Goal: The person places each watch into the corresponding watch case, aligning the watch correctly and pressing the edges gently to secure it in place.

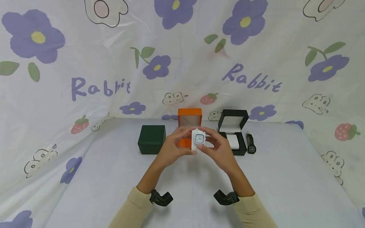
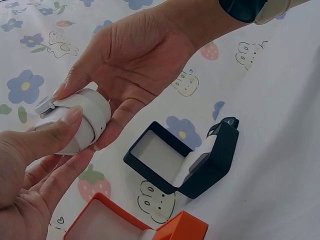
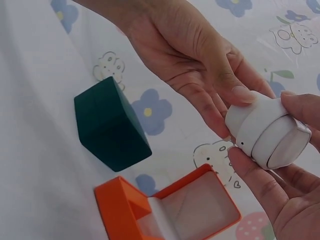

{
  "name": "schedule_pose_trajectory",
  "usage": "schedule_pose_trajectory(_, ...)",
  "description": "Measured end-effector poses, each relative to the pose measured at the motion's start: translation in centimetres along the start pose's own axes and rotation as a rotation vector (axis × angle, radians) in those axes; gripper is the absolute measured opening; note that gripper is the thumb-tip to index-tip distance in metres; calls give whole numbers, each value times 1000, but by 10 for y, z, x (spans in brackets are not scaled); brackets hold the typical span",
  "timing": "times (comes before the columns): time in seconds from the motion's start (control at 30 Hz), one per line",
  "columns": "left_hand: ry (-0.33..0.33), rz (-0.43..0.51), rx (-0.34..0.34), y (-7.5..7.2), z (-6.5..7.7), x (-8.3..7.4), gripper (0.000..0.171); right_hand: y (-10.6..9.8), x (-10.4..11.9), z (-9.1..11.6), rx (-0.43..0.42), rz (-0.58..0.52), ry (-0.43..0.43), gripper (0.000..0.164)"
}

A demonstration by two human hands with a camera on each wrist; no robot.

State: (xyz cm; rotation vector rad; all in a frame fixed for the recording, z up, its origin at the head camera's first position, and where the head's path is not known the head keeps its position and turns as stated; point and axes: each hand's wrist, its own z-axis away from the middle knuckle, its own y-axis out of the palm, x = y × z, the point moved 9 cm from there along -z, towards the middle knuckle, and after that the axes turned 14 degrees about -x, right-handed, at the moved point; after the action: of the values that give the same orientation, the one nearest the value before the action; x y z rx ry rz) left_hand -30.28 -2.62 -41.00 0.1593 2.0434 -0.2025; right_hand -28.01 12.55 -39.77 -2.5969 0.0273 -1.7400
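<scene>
The left grip (image 1: 169,148) and right grip (image 1: 221,150) both pinch a smooth white watch (image 1: 199,138): squarish face, round corners, strap curled in a ring. It is in front of an open orange box (image 1: 189,110), near a blocky green box (image 1: 151,139).

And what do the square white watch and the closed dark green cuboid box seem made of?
Square white watch: case perhaps polished metal, given its silvery edge; strap possibly matte leather or rubber, looking smooth. Closed dark green box: probably satin leatherette or coated board, since its even surface shows little shine.
</scene>
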Motion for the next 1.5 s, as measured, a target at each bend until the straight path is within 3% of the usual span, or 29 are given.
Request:
schedule_pose_trajectory(0.17, -1, -8, 3, -1, -1, 1, 76, 0, -1, -1, 23, 20, 2, 61)
schedule_pose_trajectory(0.43, -22, -19, -9, -5, -3, 1, 76, -8, -2, 0, 90, 154, -11, 88)
schedule_pose_trajectory(0.63, -35, -43, -9, -6, -1, 2, 74, -6, -4, 0, 108, 144, -10, 86)
schedule_pose_trajectory(1.03, -40, -31, 54, -1, 2, 4, 80, -6, -4, 1, 135, 137, -27, 85)
schedule_pose_trajectory(1.3, -42, -28, 41, -3, 0, 4, 79, -7, -2, 0, 122, 150, -27, 85)
schedule_pose_trajectory(1.5, -43, -65, -1, -8, -2, 4, 78, -6, 5, -2, 97, 215, -87, 85)
